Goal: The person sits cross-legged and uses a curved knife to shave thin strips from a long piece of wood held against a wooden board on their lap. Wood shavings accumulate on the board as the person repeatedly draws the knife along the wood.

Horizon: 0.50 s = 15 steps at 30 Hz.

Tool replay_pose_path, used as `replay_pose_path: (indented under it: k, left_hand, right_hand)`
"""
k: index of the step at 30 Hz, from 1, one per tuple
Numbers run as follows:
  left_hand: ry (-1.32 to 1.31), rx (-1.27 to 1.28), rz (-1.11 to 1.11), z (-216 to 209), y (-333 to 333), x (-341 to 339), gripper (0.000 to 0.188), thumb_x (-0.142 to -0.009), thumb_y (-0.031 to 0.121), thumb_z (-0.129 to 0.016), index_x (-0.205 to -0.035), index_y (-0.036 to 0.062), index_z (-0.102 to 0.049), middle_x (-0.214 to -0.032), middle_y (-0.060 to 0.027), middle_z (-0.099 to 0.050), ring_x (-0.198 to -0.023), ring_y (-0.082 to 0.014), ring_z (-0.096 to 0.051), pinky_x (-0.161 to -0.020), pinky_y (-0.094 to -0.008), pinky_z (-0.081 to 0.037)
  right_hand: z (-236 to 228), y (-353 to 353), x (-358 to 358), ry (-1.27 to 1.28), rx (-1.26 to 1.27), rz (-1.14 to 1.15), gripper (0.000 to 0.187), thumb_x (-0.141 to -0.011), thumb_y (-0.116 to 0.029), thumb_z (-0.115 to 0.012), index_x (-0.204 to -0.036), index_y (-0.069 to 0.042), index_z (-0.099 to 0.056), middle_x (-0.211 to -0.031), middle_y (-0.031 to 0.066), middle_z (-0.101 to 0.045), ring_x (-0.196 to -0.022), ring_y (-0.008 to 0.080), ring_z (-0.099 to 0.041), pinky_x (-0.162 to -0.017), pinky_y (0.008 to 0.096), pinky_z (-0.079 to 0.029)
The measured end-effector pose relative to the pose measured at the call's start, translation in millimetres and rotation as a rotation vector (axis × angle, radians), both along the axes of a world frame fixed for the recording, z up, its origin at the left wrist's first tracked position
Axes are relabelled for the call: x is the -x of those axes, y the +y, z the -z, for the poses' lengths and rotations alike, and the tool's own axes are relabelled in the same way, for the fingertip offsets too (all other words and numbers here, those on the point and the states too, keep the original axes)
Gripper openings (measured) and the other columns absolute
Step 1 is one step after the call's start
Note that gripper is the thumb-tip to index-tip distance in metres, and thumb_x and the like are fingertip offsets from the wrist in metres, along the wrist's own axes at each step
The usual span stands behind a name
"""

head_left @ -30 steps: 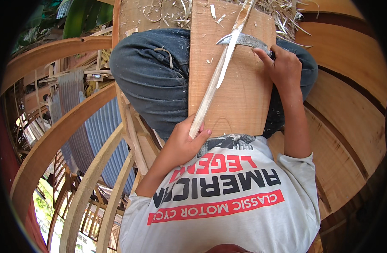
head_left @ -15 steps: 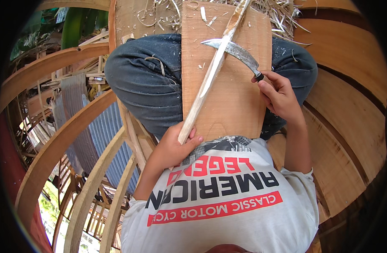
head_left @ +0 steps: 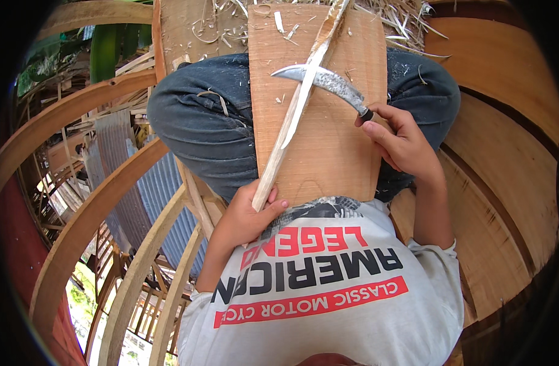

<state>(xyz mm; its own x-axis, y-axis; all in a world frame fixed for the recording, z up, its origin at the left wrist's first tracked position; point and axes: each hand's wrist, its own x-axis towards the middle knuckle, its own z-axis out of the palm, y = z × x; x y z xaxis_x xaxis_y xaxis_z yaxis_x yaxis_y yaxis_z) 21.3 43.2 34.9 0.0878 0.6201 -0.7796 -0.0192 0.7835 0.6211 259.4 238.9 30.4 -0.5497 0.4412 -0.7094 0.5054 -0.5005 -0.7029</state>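
Note:
My left hand [head_left: 250, 218] is closed around the near end of a long wooden stick [head_left: 290, 131], close to my shirt. The stick slants up and to the right over a flat wooden board [head_left: 340, 152] lying across my lap. Its middle is freshly cut and pale, while bark-brown patches show toward the far end. In my right hand [head_left: 407, 139] is the dark handle of a curved knife [head_left: 334, 82], fingers wrapped round it. The blade lies across the stick, its tip pointing left past it.
Wood shavings [head_left: 407, 24] pile up beyond the board, with a few chips on it. My bent legs in jeans [head_left: 200, 122] flank the board. Curved wooden ribs [head_left: 96, 204] rise at the left, with corrugated sheets [head_left: 163, 195] beyond. Wide planks [head_left: 493, 177] line the right side.
The knife has moved slightly left and toward me along the stick, and the pale cut strip there looks changed. Both hands keep their grips.

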Motion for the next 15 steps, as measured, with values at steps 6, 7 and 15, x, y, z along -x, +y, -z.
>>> replay_pose_path:
  k: [6, 7, 15]
  left_hand:
    - [0.057, 0.018, 0.012, -5, 2, -2, 0.026, -0.081, 0.014, -0.07, -0.075, 0.0071, -0.045, -0.06, 0.004, -0.043, -0.057, -0.0039, -0.039, -0.051, -0.0216, -0.033]
    - [0.054, 0.022, 0.004, -4, 2, -2, 0.026, -0.081, 0.014, -0.069, -0.075, 0.0071, -0.045, -0.06, 0.0038, -0.044, -0.057, -0.004, -0.039, -0.051, -0.0217, -0.033]
    - [0.035, -0.044, 0.004, 3, -3, -1, 0.025, -0.082, 0.014, -0.069, -0.076, 0.0077, -0.046, -0.059, 0.0039, -0.043, -0.051, -0.0029, -0.038, -0.046, -0.0209, -0.032]
  right_hand:
    - [6, -5, 6, 0.152, 0.068, -0.188, 0.03, -0.091, -0.027, -0.061, -0.103, 0.0, -0.063, -0.06, -0.002, -0.052, -0.05, 0.0027, -0.041, -0.044, 0.0215, -0.033]
    - [12, 3, -1, 0.131, 0.045, -0.028, 0.029, -0.092, -0.026, -0.06, -0.102, 0.0, -0.063, -0.057, -0.0025, -0.05, -0.045, 0.0023, -0.04, -0.04, 0.0205, -0.031]
    - [20, -3, 2, 0.165, -0.008, 0.064, 0.029, -0.093, -0.028, -0.058, -0.097, 0.0, -0.064, -0.054, -0.0039, -0.046, -0.036, 0.0011, -0.036, -0.033, 0.0177, -0.027]
